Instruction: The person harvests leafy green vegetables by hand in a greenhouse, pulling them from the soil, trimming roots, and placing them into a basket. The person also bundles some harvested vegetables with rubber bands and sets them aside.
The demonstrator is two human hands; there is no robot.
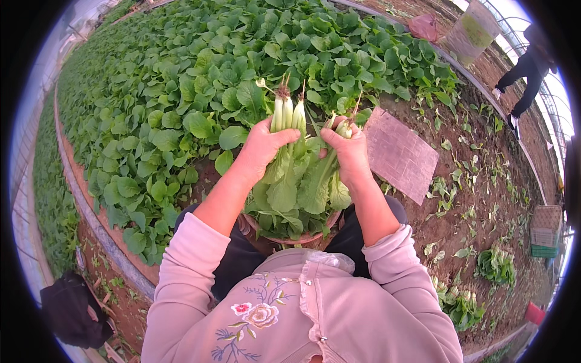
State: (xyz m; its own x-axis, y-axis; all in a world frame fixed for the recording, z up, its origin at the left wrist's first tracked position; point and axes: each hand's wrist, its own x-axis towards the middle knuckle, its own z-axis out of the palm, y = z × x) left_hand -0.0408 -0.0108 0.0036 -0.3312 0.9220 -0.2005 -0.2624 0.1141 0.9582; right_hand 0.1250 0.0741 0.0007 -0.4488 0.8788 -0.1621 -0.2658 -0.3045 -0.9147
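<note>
My left hand [268,143] is wrapped around a bunch of leafy greens [286,115], pale stems and soil-stained roots pointing up and away from me. In my right hand [347,147] is a smaller bunch of the same greens [344,129], its thin roots sticking out above the thumb. The leaves [290,186] of both bunches hang down between my wrists. Beneath them, between my knees, a round pinkish basin [308,237] holds more green leaves. Some of my fingers are hidden behind stems and leaves.
A dense bed of growing greens [181,81] spreads ahead and left. To the right, a flat pinkish board [401,152] lies on soil strewn with loose leaves. Tied-looking bunches [460,308] lie farther right, near stacked crates [544,231]. A person [526,77] stands beyond the bed's edging.
</note>
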